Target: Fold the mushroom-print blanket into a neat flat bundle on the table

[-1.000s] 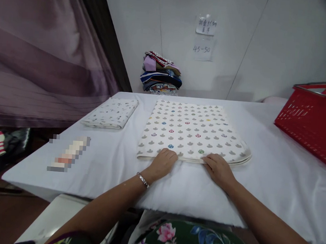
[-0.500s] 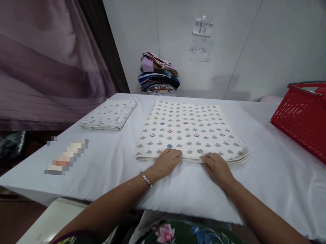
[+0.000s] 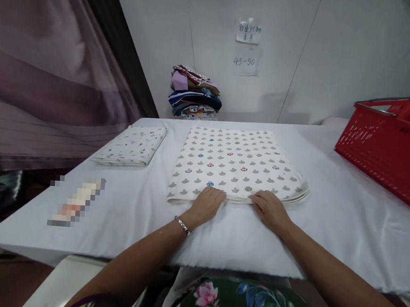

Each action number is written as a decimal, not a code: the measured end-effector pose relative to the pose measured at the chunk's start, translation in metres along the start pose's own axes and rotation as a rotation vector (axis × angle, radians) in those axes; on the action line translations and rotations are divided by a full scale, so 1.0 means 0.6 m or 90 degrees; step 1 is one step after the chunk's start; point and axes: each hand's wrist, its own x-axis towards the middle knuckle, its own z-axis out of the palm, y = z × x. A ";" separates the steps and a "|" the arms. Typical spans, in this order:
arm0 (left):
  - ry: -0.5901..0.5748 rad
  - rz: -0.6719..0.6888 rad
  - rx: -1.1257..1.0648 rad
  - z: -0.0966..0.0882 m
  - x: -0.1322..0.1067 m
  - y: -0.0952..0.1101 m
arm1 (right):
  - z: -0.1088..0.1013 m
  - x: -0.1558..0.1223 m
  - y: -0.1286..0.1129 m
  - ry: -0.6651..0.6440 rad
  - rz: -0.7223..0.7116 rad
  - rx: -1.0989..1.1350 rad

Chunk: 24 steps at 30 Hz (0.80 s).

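A folded cream cloth (image 3: 238, 163) printed with grey and coloured shapes lies in the middle of the white-covered table (image 3: 327, 229). Both my hands rest at its near edge. My left hand (image 3: 206, 205), with a bracelet on the wrist, has its fingers curled onto the edge left of centre. My right hand (image 3: 270, 210) has its fingers closed on the same edge a little to the right. The fingertips of both hands are tucked at the fold.
A smaller folded white cloth (image 3: 131, 145) lies at the table's back left. A pile of folded coloured fabrics (image 3: 193, 93) stands against the wall. A red plastic basket (image 3: 390, 144) sits at the right. A purple curtain (image 3: 47, 79) hangs on the left.
Both hands stay at the near edge of the patterned cloth. Only the view has shifted slightly to the right.
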 end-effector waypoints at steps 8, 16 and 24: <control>-0.036 0.032 -0.001 -0.006 0.016 0.006 | 0.002 0.000 0.000 -0.002 0.005 0.000; 0.005 0.078 0.012 0.004 0.049 0.023 | 0.002 0.002 -0.001 -0.006 0.007 -0.009; -0.004 0.088 -0.013 0.013 0.051 0.032 | 0.003 0.002 0.002 -0.011 0.007 -0.008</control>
